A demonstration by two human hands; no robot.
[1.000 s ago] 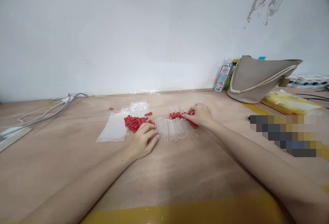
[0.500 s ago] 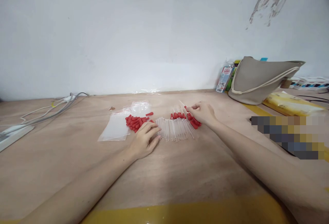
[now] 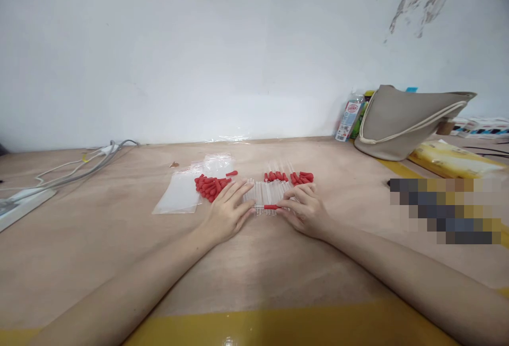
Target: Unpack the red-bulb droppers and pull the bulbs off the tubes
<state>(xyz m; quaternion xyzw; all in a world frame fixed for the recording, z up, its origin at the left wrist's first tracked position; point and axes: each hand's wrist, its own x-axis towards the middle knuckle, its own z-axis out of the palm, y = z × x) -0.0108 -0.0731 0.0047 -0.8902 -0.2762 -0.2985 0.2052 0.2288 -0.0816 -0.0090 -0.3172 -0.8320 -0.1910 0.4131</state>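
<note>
My left hand (image 3: pixel 229 211) pinches a thin clear dropper tube (image 3: pixel 259 206) between thumb and finger. From the other side, my right hand (image 3: pixel 307 210) grips a red rubber bulb (image 3: pixel 271 207) that meets the tube's right end in one line; how far it is pushed on I cannot tell. Beneath and behind my fingers lies a row of clear tubes (image 3: pixel 267 193) side by side. Left of them, by my left hand, is a heap of loose red bulbs (image 3: pixel 208 187). Beyond the row, tubes with red bulbs on their ends (image 3: pixel 275 176) lie together, and more red bulbs (image 3: pixel 302 177) sit behind my right hand.
Clear plastic bags (image 3: pixel 175 195) lie flat on the left of the wooden table (image 3: pixel 254 266). Cables and a white power strip (image 3: pixel 27 205) are at far left. At back right stand a bottle (image 3: pixel 349 120) and a grey bag (image 3: pixel 401 123), near a yellow packet (image 3: pixel 453 159).
My right hand has come back toward me and left from the far assembled tubes, and now holds a red bulb. My left hand has lifted a tube from the row.
</note>
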